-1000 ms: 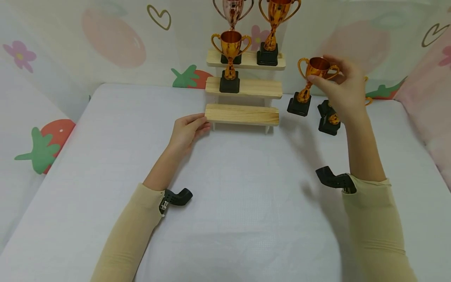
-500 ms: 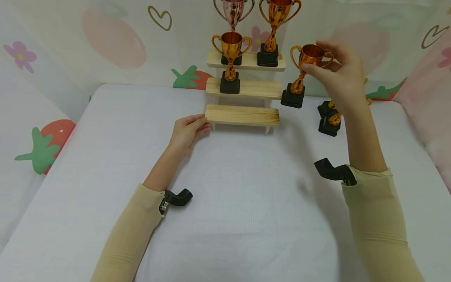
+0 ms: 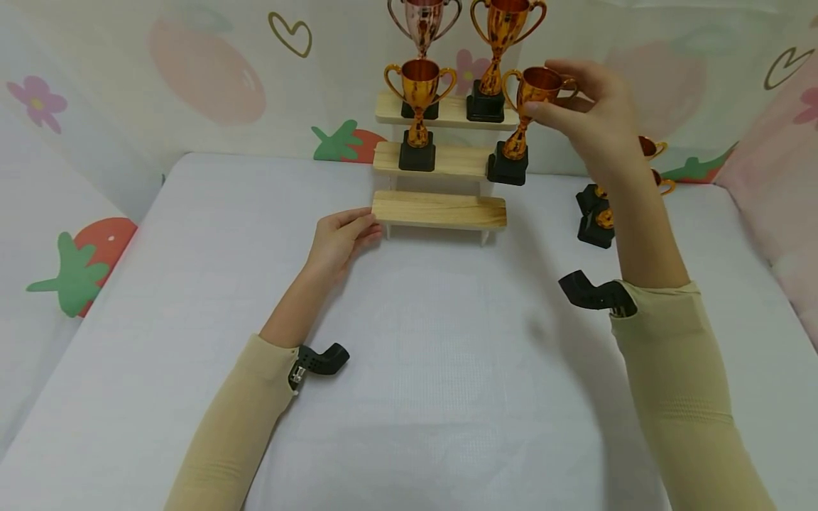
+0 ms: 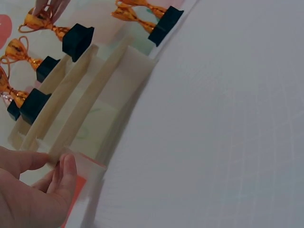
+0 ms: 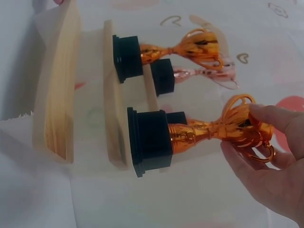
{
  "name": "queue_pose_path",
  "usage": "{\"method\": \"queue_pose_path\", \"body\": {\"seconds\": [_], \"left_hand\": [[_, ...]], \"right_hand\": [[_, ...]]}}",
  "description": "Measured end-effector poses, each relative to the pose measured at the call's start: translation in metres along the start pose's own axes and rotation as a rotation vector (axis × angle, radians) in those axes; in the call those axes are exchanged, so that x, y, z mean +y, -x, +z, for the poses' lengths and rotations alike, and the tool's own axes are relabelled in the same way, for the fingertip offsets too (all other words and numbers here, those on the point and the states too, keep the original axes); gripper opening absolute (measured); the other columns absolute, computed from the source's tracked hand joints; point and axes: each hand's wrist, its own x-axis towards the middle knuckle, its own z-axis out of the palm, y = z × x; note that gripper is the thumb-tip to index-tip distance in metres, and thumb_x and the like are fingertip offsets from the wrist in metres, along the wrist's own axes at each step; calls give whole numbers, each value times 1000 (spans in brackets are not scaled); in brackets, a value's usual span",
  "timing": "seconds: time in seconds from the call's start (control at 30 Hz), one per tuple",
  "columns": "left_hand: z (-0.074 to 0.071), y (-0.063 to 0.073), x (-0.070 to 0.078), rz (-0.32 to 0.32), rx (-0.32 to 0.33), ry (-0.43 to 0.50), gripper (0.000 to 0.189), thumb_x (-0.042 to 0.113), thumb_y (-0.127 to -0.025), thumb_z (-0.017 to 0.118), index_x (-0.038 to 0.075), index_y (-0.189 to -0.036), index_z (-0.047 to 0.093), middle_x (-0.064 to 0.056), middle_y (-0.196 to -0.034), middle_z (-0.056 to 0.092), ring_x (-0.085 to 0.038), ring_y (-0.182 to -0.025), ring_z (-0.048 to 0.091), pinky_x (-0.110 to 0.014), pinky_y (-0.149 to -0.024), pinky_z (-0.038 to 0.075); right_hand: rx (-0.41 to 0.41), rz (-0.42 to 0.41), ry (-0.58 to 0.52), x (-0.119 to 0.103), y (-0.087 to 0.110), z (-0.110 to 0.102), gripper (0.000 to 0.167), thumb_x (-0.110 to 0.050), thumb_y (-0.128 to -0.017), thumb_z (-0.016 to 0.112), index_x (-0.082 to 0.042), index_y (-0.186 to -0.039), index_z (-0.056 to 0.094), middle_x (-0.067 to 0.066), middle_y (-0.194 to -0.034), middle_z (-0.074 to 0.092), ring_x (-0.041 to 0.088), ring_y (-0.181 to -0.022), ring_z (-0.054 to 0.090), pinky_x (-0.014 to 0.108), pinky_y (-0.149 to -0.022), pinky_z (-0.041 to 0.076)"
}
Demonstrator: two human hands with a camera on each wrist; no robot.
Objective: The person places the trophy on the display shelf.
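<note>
My right hand (image 3: 597, 117) pinches the cup of a gold trophy (image 5: 152, 137) near its handles. Its black base is at the right end of the middle shelf, slightly tilted in the head view; whether it touches the wood I cannot tell. The three-tier wooden display stand (image 3: 441, 207) has its lowest shelf gripped at the left end by my left hand (image 3: 339, 241), thumb and fingers on the edge. Another gold trophy (image 3: 418, 89) stands on the middle shelf's left. On the top shelf are a rose-coloured trophy (image 3: 424, 21) and a larger gold trophy (image 3: 505, 32).
Several gold trophies with black bases (image 3: 596, 226) stand close together right of the stand, partly hidden behind my right forearm. A white cloth covers the table (image 3: 415, 355). Right behind the stand hangs a printed backdrop (image 3: 345, 71).
My right hand has carried the gold trophy left and upward, from beside the stand to the middle shelf's right end. My left hand keeps its hold on the lowest shelf.
</note>
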Motion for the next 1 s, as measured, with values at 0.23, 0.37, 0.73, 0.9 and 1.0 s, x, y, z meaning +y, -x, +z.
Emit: {"method": "queue_pose_path", "body": {"seconds": [0.23,0.37,0.73,0.9,1.0], "left_hand": [[-1,-1,-1,2,-2,-8,40,0,-109,55,-18,-144,51,-14,-113,63,-8,-89,69,-15,-87,63],[0,0,0,4,1,-8,39,1,-109,55,-18,-144,52,-13,-112,63,-8,-88,69,-15,-86,63],[-1,0,0,3,-3,-4,40,1,-109,55,-17,-144,51,-11,-109,64,-8,-88,69,-15,-87,63],[0,2,0,4,-7,-14,40,1,-109,55,-17,-145,51,-12,-113,63,-8,-89,69,-15,-87,63],[0,2,0,6,-5,-18,39,2,-110,55,-16,-144,52,-13,-114,63,-8,-90,69,-15,-87,63]], "right_hand": [[-20,-20,11,-2,-7,8,55,-4,-96,77,-5,-148,58,0,-130,61,15,-110,67,26,-105,59],[-37,-11,28,-3,-11,12,57,-6,-97,77,-7,-150,57,1,-135,60,17,-112,66,27,-109,57],[-66,-38,26,-3,-20,24,55,-5,-97,76,-7,-148,58,2,-134,60,13,-106,65,26,-105,56],[-75,-55,29,-3,-23,28,53,-4,-97,75,-6,-148,59,3,-134,61,13,-104,64,25,-99,57],[-76,-55,26,-3,-24,29,53,-5,-97,76,-7,-148,59,3,-134,60,13,-104,64,26,-100,57]]}}
